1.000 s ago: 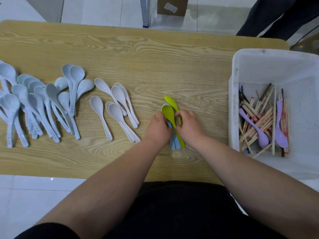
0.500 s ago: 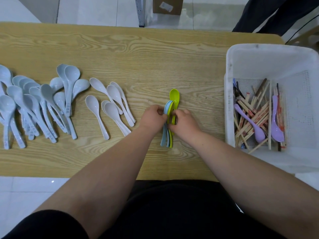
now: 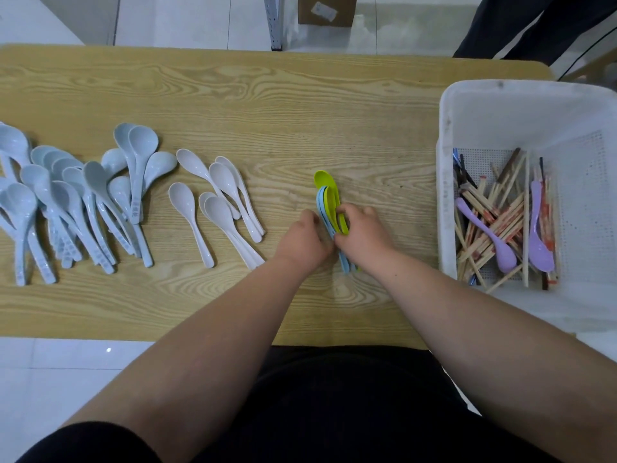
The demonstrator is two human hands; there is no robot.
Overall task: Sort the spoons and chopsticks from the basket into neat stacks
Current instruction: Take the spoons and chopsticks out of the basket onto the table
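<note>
Far left of the basket (image 3: 447,195) I see pale-blue spoons (image 3: 76,202), then white spoons (image 3: 220,198). Closer to it, the left hand (image 3: 302,242) & right hand (image 3: 362,233) both grip the green/blue spoon stack (image 3: 329,198) on the counter (image 3: 267,105). Inside basket: chopsticks (image 3: 494,222), 2 purple spoons (image 3: 541,248).

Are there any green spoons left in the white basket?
No, the basket shows just two purple spoons among chopsticks; the green spoons are held by the left hand and right hand.

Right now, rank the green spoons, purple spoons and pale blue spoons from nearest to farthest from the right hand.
1. green spoons: gripped in the right hand.
2. purple spoons: in the basket, right.
3. pale blue spoons: far left.
</note>
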